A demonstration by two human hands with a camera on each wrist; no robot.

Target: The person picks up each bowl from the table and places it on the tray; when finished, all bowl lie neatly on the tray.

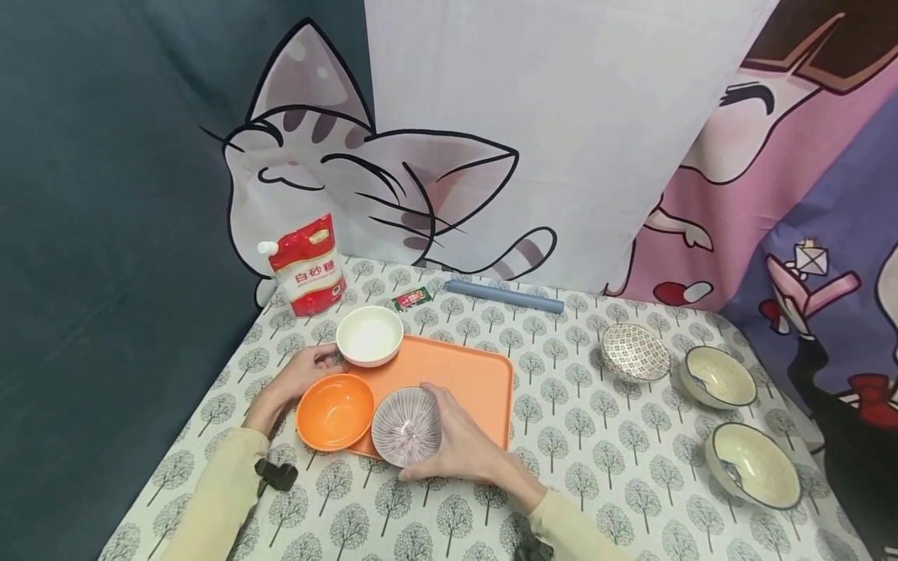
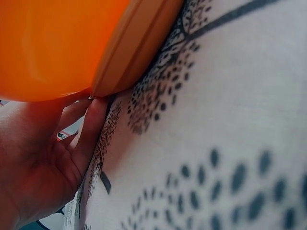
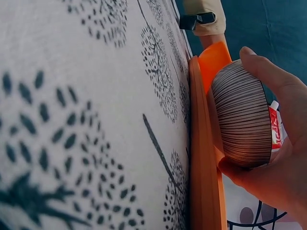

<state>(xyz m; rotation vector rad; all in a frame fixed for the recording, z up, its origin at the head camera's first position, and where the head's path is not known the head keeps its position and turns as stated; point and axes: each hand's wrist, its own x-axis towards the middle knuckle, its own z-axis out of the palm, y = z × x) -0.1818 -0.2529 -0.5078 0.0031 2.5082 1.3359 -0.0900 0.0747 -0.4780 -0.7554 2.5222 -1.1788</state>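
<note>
1. The right hand [image 1: 463, 446] grasps the striped bowl [image 1: 407, 427], thumb on the near side and fingers on the far side.
2. That bowl is over the near part of the orange tray [image 1: 456, 370]; whether it touches the tray, I cannot tell.
3. The left hand [image 1: 300, 377] has its fingertips against the tray's left edge; whether they clasp it, I cannot tell.
4. The orange bowl [image 1: 335, 413] sits just left of the striped bowl, at the tray's near left corner.
5. The white bowl [image 1: 369, 335] stands at the far left corner.
6. Farther off are a red bag [image 1: 309, 269], a small packet [image 1: 411, 298] and a blue rod [image 1: 505, 295].
</note>
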